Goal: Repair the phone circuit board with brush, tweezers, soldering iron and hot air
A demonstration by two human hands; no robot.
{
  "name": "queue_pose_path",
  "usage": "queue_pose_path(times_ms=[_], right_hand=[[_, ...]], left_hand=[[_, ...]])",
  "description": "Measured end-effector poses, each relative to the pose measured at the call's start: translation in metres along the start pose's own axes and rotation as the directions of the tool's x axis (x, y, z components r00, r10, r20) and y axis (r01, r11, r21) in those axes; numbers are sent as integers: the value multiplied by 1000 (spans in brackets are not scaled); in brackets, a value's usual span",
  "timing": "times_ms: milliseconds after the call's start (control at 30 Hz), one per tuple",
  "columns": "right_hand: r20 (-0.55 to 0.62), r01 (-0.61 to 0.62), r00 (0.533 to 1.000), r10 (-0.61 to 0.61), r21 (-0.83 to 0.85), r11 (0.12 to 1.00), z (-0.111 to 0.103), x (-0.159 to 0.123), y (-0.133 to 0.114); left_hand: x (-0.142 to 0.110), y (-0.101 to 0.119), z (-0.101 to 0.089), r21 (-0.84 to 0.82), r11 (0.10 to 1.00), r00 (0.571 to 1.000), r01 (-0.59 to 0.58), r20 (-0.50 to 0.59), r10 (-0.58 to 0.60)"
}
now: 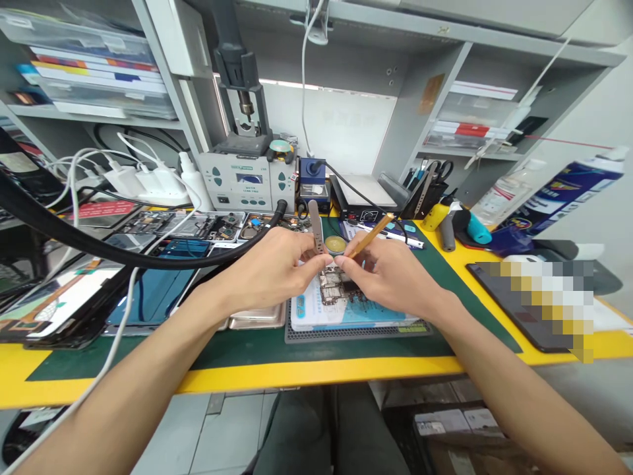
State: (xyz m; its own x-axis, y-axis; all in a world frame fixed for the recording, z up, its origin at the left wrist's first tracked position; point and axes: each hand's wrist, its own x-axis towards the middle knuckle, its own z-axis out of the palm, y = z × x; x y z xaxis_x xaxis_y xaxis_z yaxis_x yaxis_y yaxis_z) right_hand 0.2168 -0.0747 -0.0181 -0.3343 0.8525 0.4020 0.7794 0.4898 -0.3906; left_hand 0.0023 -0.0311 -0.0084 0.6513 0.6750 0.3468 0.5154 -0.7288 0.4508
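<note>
At the far left of the bench (148, 386), well to the left of the circuit board (337, 290), dismantled phone screens (59, 307) are laid flat, crossed by a thick black hose (123, 254) and white cables (89, 178). Behind them, left of the board and further back, a grey soldering station (244, 181) is stood against the shelving. A metal tray (257, 318) is seen just left of the board, partly covered by the left forearm. The left hand (277, 267) is held just above the board's left edge, its fingers (316, 260) closed in a pinch on grey tweezers (317, 234), which are stood nearly upright. The circuit board itself is laid on a blue-and-white mat (346, 313) on top of a dark ribbed pad (356, 332), in the middle of the green bench cover. Just behind the board, a small round tin (336, 245) is set. The right hand (395, 274) is held just above the board's right edge, its fingers (346, 260) closed around a thin gold-coloured tool (370, 236) tilted up to the right, with its lower tip close to the tweezers. Whether either tip touches the board cannot be told. Right of the board and further back, a tool holder with scissors (430, 185) is stood, and at the far right a dark tablet (514, 310) is laid on the bench.
</note>
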Motion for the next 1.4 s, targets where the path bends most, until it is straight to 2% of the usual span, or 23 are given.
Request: queue_pose_path(times_ms=[133, 333, 467, 700, 967, 1167, 1400], right_hand=[[76, 2, 997, 4, -70, 998, -2, 5, -2], [196, 28, 981, -3, -126, 992, -5, 19, -4], [262, -3, 965, 23, -73, 997, -4, 27, -4], [312, -85, 949, 50, 102, 991, -1, 29, 2], [245, -103, 968, 50, 206, 973, 4, 25, 7], [153, -171, 977, 146, 164, 972, 8, 20, 5], [112, -276, 959, 259, 181, 944, 12, 19, 2]], left_hand=[[-1, -3, 1, 14, 998, 998, -59, -19, 59], [1, -2, 2, -14, 998, 998, -56, 1, 56], [1, 0, 1, -32, 998, 999, -53, 6, 53], [1, -1, 0, -41, 996, 997, -79, -9, 78], [1, -1, 0, -13, 999, 999, -38, 15, 38], [0, 0, -1, -56, 998, 1000, -5, 23, 6], [0, -1, 0, -59, 998, 1000, -4, 17, 5]])
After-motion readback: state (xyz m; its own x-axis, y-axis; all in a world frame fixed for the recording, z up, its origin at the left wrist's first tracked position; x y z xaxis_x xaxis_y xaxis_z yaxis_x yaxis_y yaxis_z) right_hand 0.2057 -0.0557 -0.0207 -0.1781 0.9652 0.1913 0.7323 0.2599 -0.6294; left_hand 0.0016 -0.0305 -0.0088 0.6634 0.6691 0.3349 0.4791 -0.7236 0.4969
